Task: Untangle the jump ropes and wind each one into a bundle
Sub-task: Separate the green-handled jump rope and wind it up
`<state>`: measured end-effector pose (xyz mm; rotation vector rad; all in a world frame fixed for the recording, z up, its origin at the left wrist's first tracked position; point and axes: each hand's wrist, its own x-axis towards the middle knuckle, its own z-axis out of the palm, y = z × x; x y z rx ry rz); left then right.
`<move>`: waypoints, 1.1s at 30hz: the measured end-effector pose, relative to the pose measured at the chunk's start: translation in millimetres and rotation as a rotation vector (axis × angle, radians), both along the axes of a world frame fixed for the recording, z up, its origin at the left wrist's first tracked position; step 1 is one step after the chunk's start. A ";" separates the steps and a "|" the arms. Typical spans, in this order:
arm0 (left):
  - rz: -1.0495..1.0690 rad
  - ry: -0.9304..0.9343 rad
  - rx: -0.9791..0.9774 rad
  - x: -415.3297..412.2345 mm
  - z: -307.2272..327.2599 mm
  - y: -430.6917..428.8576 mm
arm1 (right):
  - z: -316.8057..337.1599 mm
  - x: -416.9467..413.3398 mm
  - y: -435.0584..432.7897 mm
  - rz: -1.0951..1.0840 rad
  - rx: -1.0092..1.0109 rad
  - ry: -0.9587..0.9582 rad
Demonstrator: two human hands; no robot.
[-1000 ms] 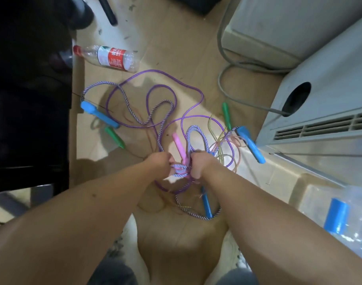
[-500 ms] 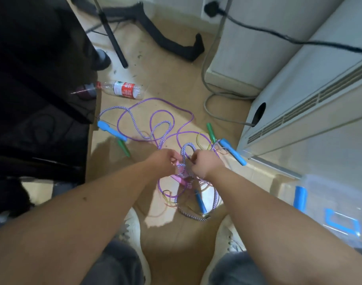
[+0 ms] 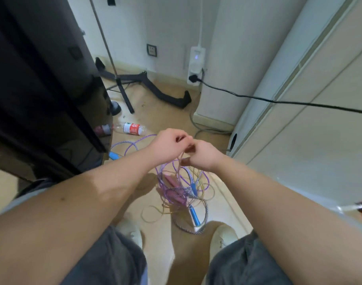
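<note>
A tangle of jump ropes (image 3: 182, 190) hangs below my two hands, above the floor between my shoes. It mixes a purple rope, a purple-and-white braided rope (image 3: 204, 221), a thin clear yellowish rope (image 3: 153, 218), pink handles (image 3: 172, 183) and blue handles (image 3: 194, 215). My left hand (image 3: 168, 146) and my right hand (image 3: 202, 154) are raised side by side, both pinching strands at the top of the tangle. More purple rope (image 3: 133, 144) and a blue handle (image 3: 114, 155) still trail on the floor at the left.
A plastic bottle with a red label (image 3: 131, 128) lies on the floor. Dark furniture (image 3: 42, 89) stands at the left, a white appliance (image 3: 278, 120) at the right. A tripod leg (image 3: 126, 99), a black stand (image 3: 167, 97) and a black cable (image 3: 278, 101) are behind.
Both hands have lifted the knot of ropes off the floor, and my view has tilted up. The pink and blue handles now dangle in the air.
</note>
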<state>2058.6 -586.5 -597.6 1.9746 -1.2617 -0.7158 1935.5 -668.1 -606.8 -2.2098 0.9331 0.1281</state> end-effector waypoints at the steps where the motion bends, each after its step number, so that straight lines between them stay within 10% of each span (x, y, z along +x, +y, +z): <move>1: 0.005 0.002 -0.029 -3.0 12.8 2.1 | 8.2 -3.2 3.3 0.006 0.012 0.013; 28: -0.128 -0.095 0.114 -13.5 67.6 5.7 | 133.6 -21.5 -21.4 -0.002 -0.075 -0.185; 33: -0.122 0.060 0.104 2.7 66.7 -9.9 | 134.4 -16.9 -42.3 -0.103 -0.366 -0.094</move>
